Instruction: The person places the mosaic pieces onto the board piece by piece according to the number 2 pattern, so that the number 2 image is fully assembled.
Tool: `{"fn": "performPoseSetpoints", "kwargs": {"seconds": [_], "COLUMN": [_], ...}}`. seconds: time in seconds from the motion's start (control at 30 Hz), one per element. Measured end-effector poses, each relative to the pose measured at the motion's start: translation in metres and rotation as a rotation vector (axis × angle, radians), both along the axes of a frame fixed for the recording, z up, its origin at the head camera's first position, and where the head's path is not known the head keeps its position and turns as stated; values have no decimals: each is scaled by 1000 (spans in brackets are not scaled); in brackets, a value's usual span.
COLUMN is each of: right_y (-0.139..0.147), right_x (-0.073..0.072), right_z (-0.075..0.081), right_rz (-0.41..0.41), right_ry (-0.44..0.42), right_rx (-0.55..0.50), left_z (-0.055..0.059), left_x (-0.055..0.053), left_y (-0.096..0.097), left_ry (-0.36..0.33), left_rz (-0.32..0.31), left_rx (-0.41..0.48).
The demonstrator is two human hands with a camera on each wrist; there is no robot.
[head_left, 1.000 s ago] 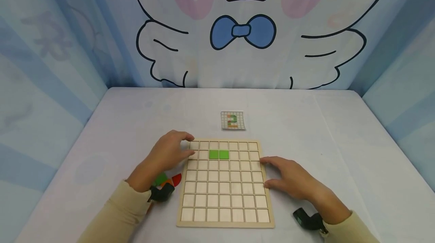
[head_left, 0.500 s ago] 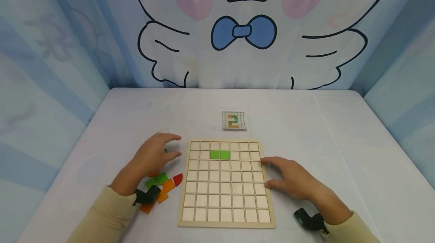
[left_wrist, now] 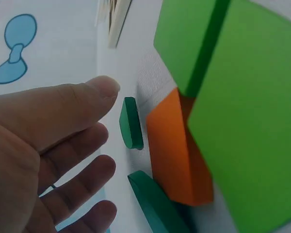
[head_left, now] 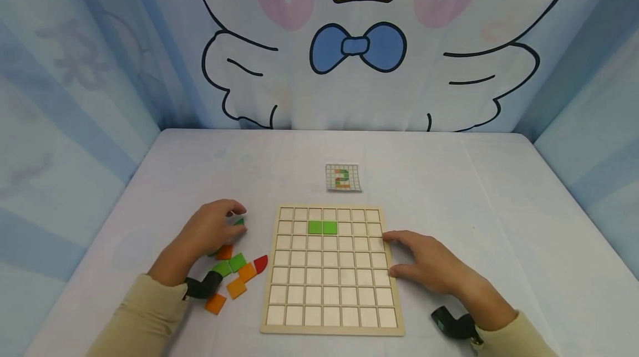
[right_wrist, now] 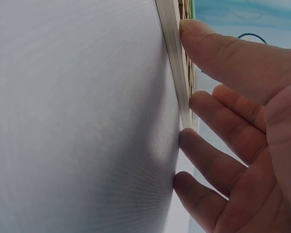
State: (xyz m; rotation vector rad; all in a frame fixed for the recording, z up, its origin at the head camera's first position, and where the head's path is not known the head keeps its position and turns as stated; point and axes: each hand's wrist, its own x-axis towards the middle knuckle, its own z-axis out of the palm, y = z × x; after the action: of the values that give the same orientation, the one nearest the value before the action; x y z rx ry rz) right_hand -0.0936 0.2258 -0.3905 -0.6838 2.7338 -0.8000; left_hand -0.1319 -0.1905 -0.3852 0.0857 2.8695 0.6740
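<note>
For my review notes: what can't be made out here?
Head view: the card, its details too small to read.
Head view: a dark green piece, partly hidden by the left hand.
Left wrist view: nearest green tile, cut off by the right edge.
Right wrist view: board, cut off by the top edge.

Left hand point(head_left: 212, 227): fingers loosely bent, thumb apart from index fingertip; left forearm point(head_left: 137, 315) angled forward-inward | Right hand point(head_left: 424, 257): fingers relaxed, thumb spread; right forearm point(head_left: 516, 339) angled forward-inward
</note>
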Motion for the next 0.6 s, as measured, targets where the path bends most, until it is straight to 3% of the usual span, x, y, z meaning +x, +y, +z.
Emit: {"fn": "performPoseSetpoints", "kwargs": {"seconds": [0.4,0.6], "right_y": [0,1], "right_x": [-1,-1], "right_z": [-1,-2], "right_rz": [13,14], "right_ry": [1,11], "right_rx": [9,13], "left_z": [-7,-7], "left_x": [-3,-4], "left_y": [-2,-1], "left_ry": [16,-34], "left_rz": [-27,-38], "left_rx": [10,59]}}
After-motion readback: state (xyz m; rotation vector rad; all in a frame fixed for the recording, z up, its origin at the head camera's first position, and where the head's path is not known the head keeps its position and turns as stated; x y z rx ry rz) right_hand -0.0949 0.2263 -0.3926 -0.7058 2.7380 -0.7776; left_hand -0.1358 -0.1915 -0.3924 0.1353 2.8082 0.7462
